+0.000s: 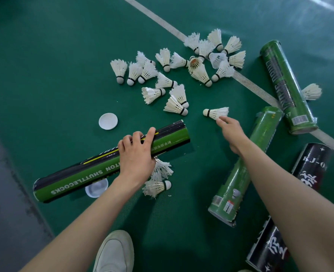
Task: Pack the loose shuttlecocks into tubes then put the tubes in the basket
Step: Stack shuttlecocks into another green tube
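My left hand (pixel 135 154) grips a green and black shuttlecock tube (pixel 70 176) that lies tilted over the green court floor, its open end pointing up and right. My right hand (pixel 230 132) pinches the feather skirt of a single white shuttlecock (pixel 214 113), cork pointing left. Several loose white shuttlecocks (pixel 174 69) lie scattered on the floor beyond both hands. Two more worn shuttlecocks (pixel 158 183) lie under my left wrist. No basket is in view.
A white tube cap (pixel 108 121) lies above the held tube, another cap (pixel 95 190) below it. Two green tubes (pixel 244 165) (pixel 286 85) and two black tubes (pixel 309 165) (pixel 268 250) lie at the right. A white court line (pixel 246 83) crosses diagonally. My white shoe (pixel 113 252) is at the bottom.
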{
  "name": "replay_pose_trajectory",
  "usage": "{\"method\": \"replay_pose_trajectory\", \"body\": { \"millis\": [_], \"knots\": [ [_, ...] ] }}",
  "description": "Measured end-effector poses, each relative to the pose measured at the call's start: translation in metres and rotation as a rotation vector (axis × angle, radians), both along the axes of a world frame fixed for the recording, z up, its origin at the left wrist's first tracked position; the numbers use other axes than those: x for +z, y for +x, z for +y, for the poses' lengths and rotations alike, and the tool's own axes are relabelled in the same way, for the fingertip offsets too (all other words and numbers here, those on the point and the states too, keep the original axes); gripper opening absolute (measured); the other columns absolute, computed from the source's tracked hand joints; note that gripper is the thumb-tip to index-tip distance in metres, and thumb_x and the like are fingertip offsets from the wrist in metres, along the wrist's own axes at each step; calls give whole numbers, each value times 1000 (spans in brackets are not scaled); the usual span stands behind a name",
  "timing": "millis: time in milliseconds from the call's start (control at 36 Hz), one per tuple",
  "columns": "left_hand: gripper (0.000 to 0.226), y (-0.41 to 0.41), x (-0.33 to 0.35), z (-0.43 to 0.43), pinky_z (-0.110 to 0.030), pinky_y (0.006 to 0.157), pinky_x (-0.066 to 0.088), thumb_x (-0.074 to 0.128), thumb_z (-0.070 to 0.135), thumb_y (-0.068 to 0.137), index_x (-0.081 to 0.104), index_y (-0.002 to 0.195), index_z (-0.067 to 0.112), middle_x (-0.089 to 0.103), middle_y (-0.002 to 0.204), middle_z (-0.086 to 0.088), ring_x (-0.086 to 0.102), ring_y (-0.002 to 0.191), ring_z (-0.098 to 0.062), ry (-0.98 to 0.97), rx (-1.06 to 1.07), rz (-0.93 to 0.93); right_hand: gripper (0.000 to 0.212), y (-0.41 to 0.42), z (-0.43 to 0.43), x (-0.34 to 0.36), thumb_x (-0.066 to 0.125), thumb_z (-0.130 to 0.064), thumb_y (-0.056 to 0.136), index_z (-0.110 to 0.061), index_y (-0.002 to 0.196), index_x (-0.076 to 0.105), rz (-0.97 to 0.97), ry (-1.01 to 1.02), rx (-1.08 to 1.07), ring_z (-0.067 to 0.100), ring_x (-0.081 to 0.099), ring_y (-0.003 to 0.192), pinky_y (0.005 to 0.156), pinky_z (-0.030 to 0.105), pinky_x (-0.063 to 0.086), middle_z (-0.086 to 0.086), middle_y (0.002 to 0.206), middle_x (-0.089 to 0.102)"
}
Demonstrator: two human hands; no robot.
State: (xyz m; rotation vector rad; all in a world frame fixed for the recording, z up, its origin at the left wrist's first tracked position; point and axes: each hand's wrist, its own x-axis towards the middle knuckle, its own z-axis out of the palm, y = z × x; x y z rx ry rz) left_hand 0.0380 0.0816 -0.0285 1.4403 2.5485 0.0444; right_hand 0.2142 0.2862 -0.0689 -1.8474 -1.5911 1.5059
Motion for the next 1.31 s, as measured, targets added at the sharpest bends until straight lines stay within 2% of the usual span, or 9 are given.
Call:
{"method": "replay_pose_trajectory", "body": {
  "millis": [194,361,472,722,833,944,1028,1139,1306],
  "knots": [
    [76,-6,-3,-5,-38,103,20,62,29,85,16,145,31,35,135,-6,31,118,-29,-1,12,4,34,-7,-14,0,55,-23,97,-12,129,57,109,44,-59,11,50,105,90,24,38,-1,121,56],
    [76,-21,-5,-5,-38,101,21,63,26,83,18,145,30,36,134,-7,32,117,-30,9,52,2,10,-19,-48,17,70,-17,86,-15,96,68,242,263,-218,3,62,83,77,14,48,-7,90,68],
    [78,-29,-8,-10,-39,103,20,63,21,82,19,145,30,36,134,-7,30,118,-30,10,63,5,15,-23,-74,33,66,-7,88,-19,86,59,347,347,-67,3,62,78,75,16,52,-7,86,64],
    [80,-20,-17,-23,-41,99,23,72,10,70,37,141,25,46,125,-10,36,112,-32,109,-10,15,13,-37,-110,37,52,-5,97,-17,101,53,361,344,162,-3,55,79,74,13,46,-8,90,56],
    [79,-20,-15,-22,-41,100,24,72,12,71,37,141,25,46,125,-9,38,112,-32,139,5,5,24,-43,-118,37,41,-13,102,-15,125,46,274,426,162,1,45,60,61,18,38,-9,89,57],
    [77,-22,-12,-20,-42,101,24,71,13,73,37,141,25,46,125,-9,37,113,-32,160,33,6,41,-52,-128,43,35,-29,104,-19,144,34,180,453,176,12,54,101,86,25,38,-8,119,55],
    [77,-24,-12,-17,-42,100,24,71,13,73,38,141,25,47,125,-9,37,113,-32,165,57,10,55,-63,-137,49,35,-38,102,-19,151,22,193,376,234,7,31,137,108,19,25,-5,149,35],
    [76,-30,-12,-15,-42,99,24,72,14,74,37,142,25,46,127,-11,37,113,-33,159,78,24,60,-79,-143,54,33,-47,100,-24,153,16,264,218,296,-1,19,141,113,20,18,-10,157,23],
    [76,-39,-15,-10,-41,100,22,68,12,77,34,143,25,44,129,-11,36,113,-34,149,146,19,49,-98,-118,57,32,-43,102,-24,148,35,374,107,278,-2,35,131,106,15,25,-12,147,39]
  ]
}}
